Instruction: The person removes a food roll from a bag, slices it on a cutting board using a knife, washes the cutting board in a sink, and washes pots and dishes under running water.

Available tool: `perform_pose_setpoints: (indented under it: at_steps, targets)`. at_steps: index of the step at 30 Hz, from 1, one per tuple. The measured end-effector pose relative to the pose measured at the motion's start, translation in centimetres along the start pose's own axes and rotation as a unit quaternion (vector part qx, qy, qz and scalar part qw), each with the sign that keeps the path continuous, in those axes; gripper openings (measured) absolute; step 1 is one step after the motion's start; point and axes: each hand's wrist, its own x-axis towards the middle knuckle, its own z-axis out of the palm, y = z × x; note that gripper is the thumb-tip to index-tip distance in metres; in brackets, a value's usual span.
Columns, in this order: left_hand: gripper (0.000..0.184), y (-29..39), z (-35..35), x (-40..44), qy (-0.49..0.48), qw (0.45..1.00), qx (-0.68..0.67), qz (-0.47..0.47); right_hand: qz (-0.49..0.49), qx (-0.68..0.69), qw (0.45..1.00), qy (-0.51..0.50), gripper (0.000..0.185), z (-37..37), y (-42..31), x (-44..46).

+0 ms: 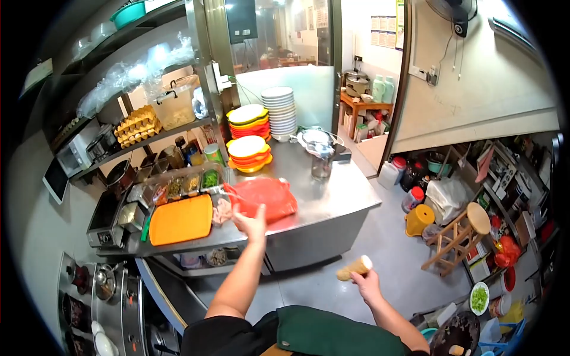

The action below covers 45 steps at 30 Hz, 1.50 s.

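Observation:
My left hand (250, 222) reaches over the counter's front edge, thumb and fingers apart, at the near side of a red plastic bag (264, 199). Whether the fingers touch the bag I cannot tell. Left of them lies a small heap of pale pink raw meat (222, 212), beside an orange cutting board (181, 220). Lower right, over the floor, my right hand (367, 286) is closed round a tan, thick root vegetable piece (351, 270) with a white cut end.
Behind the board stand tubs of chopped ingredients (193, 182). Stacked yellow and red bowls (248, 151) and white plates (278, 113) occupy the counter's back. A glass jar (321, 166) stands right. Stove (107, 296) lower left; wooden stool (457, 237) and wok (454, 332) right.

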Motion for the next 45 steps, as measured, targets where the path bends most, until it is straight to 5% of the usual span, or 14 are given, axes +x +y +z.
perform_pose_setpoints:
  at_steps: [4, 8, 17, 22, 25, 28, 31, 32, 34, 36, 38, 40, 42, 45]
  targets:
    - [0.079, 0.0, -0.6, 8.9, 0.028, 0.991, 0.066, -0.116, -0.192, -0.028, 0.967, -0.165, 0.033, 12.9, -6.0, 8.4]
    - [0.025, -6.7, 1.5, 12.4, -0.074, 0.98, -0.116, -0.143, -0.442, -0.23, 0.858, -0.124, 0.04, 23.4, -10.5, 16.0]
    - [0.006, -3.6, -3.3, 13.8, -0.298, 0.932, -0.151, -0.142, -0.294, -0.525, 0.709, -0.368, 0.04, 31.4, -8.1, 28.4]
    - [0.006, 0.5, -3.6, 16.5, -0.306, 0.896, -0.146, -0.286, -0.19, -0.739, 0.403, -0.505, 0.028, 27.4, -16.2, 29.8]
    - [0.008, 1.3, -1.7, 19.4, -0.336, 0.938, 0.032, -0.074, -0.274, -0.748, 0.307, -0.521, 0.037, 23.0, -19.8, 30.7]
    - [0.007, 4.6, 1.1, 22.2, -0.22, 0.9, 0.261, 0.272, -0.348, -0.682, 0.328, -0.553, 0.035, 21.4, -19.7, 32.0]
    - [0.009, 9.8, 4.9, 22.9, -0.135, 0.864, 0.348, 0.338, -0.299, -0.344, 0.624, -0.634, 0.034, 21.6, -22.2, 29.9]
    - [0.009, 10.0, 6.1, 22.6, -0.139, 0.863, 0.349, 0.338, -0.274, -0.244, 0.658, -0.657, 0.035, 22.5, -22.5, 29.7]
    - [0.019, 10.2, 8.6, 22.5, -0.363, 0.927, 0.091, -0.015, -0.281, 0.003, 0.703, -0.653, 0.022, 24.7, -21.3, 29.5]
    - [0.026, 11.1, 9.0, 21.1, -0.497, 0.822, -0.086, -0.264, -0.238, 0.047, 0.72, -0.65, 0.019, 25.5, -21.8, 30.2]
    - [0.03, 5.6, 8.2, 20.2, -0.619, 0.755, -0.19, -0.104, -0.248, 0.123, 0.76, -0.588, 0.012, 25.9, -21.8, 31.2]
    - [0.057, 2.0, 7.8, 18.7, -0.583, 0.698, -0.272, -0.314, -0.234, 0.127, 0.789, -0.554, 0.013, 24.8, -21.4, 32.8]
    - [0.069, 10.2, 6.2, 16.5, -0.567, 0.721, -0.316, -0.243, -0.368, 0.018, 0.818, -0.442, 0.013, 24.7, -18.7, 34.3]
    - [0.059, 8.1, 5.8, 14.8, -0.556, 0.828, -0.075, -0.016, -0.175, 0.13, 0.9, -0.378, 0.017, 25.4, -13.9, 34.0]
